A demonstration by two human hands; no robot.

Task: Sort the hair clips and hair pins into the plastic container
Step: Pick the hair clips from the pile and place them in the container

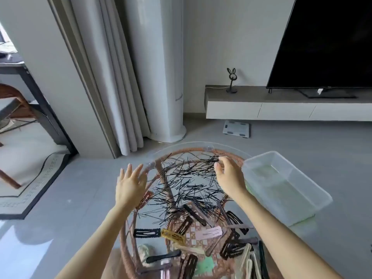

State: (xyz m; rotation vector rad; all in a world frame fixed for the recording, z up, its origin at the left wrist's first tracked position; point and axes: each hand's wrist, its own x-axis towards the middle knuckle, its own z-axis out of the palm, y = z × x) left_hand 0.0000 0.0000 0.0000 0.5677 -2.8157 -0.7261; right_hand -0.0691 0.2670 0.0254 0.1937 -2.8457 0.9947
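Observation:
Several thin black hair pins [187, 184] lie scattered over the far half of a round glass table top with a woven rattan frame [161, 174]. Several flat hair clips [209, 232] in brown, black, pink and yellow cover the near half. A clear plastic container [281, 186] stands at the table's right edge, with nothing visible inside. My left hand [129, 185] hovers open, fingers spread, over the table's left rim. My right hand [229, 176] is over the far right pins, fingers curled and apart, holding nothing I can see.
A grey floor surrounds the table. A white tower unit [161, 77] and curtains stand behind it. A low TV bench [281, 105] with a television [326, 43] is at the back right. A scale [237, 129] lies on the floor. A rug [30, 184] and chair are left.

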